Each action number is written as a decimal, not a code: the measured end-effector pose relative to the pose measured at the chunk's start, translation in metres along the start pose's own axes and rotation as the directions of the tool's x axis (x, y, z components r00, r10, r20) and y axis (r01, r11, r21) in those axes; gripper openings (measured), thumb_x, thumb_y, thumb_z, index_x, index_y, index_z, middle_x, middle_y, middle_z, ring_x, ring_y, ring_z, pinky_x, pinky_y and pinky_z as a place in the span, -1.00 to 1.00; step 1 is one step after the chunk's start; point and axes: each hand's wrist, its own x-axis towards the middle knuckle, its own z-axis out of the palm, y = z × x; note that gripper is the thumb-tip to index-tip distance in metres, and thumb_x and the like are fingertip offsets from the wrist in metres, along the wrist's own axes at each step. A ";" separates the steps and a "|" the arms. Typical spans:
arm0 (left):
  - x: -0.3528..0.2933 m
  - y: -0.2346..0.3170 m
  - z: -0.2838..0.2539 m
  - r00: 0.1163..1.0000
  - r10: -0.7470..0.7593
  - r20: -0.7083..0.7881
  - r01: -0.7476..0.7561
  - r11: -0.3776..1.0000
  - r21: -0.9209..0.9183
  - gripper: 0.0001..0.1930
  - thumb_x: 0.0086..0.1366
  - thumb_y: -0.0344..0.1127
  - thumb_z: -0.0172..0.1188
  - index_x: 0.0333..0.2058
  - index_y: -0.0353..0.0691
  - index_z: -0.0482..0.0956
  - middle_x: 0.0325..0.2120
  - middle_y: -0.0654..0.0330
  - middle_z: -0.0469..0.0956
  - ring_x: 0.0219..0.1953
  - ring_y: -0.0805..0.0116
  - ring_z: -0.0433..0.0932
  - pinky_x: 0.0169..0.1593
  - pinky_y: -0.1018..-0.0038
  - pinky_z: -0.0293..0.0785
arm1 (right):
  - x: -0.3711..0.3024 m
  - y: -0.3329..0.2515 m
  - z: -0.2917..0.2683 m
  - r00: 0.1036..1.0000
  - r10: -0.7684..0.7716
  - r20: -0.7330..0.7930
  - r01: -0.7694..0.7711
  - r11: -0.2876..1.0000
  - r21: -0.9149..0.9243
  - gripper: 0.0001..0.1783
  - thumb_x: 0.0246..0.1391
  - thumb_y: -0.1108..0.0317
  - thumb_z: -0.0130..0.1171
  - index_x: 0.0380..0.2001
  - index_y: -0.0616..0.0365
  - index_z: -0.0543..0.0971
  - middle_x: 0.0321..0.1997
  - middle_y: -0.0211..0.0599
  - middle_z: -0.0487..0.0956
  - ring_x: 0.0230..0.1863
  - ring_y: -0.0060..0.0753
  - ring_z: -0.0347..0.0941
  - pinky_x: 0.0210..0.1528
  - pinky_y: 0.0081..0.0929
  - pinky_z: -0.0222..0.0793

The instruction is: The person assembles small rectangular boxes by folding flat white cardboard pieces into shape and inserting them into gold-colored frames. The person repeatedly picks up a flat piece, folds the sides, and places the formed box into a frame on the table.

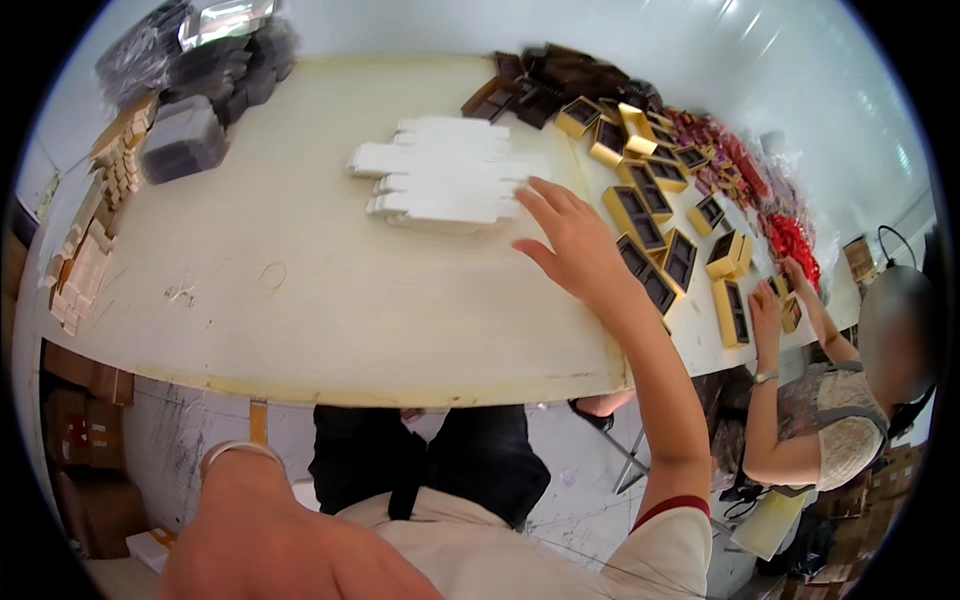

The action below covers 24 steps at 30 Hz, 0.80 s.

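Note:
On the table lies a stack of flat white cardboard box blanks with flaps sticking out at both sides. My right hand is at the right edge of this stack, palm down. Its thumb stands apart from the fingers and nothing shows in it; whether the fingertips touch the card is blurred. Very close at the lower left is my left hand, apart from the table. Its fingers are out of the picture or hidden, so any grip cannot be made out. A pale band shows beside it.
Gold boxes with dark inserts spread over the table's right side, beside dark brown trays and red ribbons. Clear plastic trays and folded cartons lie left. A co-worker handles a small box at right.

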 end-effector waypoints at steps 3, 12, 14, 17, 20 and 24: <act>-0.009 -0.001 0.011 0.998 0.044 -0.050 -0.047 0.998 -0.044 -0.57 0.31 0.09 0.12 -0.59 -0.09 0.56 -0.43 0.23 0.58 -0.45 0.38 0.47 -0.44 0.57 0.32 | 0.019 -0.012 0.058 0.998 0.008 -0.055 -0.008 1.000 0.004 -0.42 -0.06 0.25 0.33 0.03 0.22 0.43 0.14 -0.02 0.44 0.12 -0.04 0.39 0.17 -0.23 0.28; -0.082 -0.009 0.003 0.999 -0.032 0.020 0.034 0.991 -0.131 -0.57 0.28 0.08 0.16 -0.45 -0.23 0.62 -0.38 0.08 0.59 -0.31 0.22 0.50 -0.34 0.39 0.40 | 0.055 0.026 0.045 0.939 0.068 0.338 -0.247 0.817 0.522 -0.79 -0.01 0.38 0.22 -0.30 0.27 0.53 -0.25 -0.10 0.59 -0.16 0.02 0.47 -0.12 -0.25 0.39; -0.091 -0.008 0.007 0.995 -0.088 -0.056 0.079 0.986 -0.144 -0.57 0.34 0.01 0.12 -0.41 -0.30 0.62 -0.36 0.02 0.59 -0.28 0.16 0.50 -0.32 0.35 0.40 | 0.073 0.019 0.047 0.948 0.091 0.306 -0.241 0.833 0.498 -0.85 -0.02 0.44 0.18 -0.39 0.31 0.49 -0.32 -0.08 0.57 -0.22 0.04 0.47 -0.19 -0.21 0.39; -0.099 -0.015 0.011 0.978 -0.109 -0.175 0.092 0.990 -0.103 -0.64 0.30 -0.04 0.18 -0.46 -0.26 0.61 -0.40 0.08 0.58 -0.36 0.21 0.45 -0.37 0.38 0.36 | 0.071 0.012 0.043 0.972 0.155 0.175 -0.188 0.962 0.198 -0.90 -0.07 0.55 0.09 -0.41 0.31 0.46 -0.36 -0.07 0.56 -0.28 0.02 0.46 -0.23 -0.22 0.40; -0.105 -0.023 0.023 0.851 -0.062 -0.522 0.205 0.954 0.220 -0.75 0.19 -0.16 0.28 -0.41 -0.26 0.61 -0.41 0.09 0.58 -0.43 0.21 0.48 -0.33 0.40 0.38 | 0.049 -0.001 0.029 0.986 -0.035 -0.164 0.040 0.999 0.027 -0.83 -0.12 0.59 0.09 -0.35 0.27 0.48 -0.38 -0.12 0.56 -0.31 -0.02 0.48 -0.26 -0.23 0.43; -0.121 -0.042 0.017 0.834 0.276 -0.478 0.526 -0.131 0.841 -0.65 0.09 -0.10 0.36 -0.22 -0.18 0.59 -0.21 0.10 0.55 -0.24 0.11 0.46 -0.15 0.30 0.36 | -0.015 -0.084 -0.027 0.923 -0.292 -0.249 0.297 0.955 -0.017 -0.65 -0.29 0.54 0.20 -0.29 0.25 0.54 -0.33 -0.18 0.57 -0.34 -0.10 0.51 -0.31 -0.24 0.45</act>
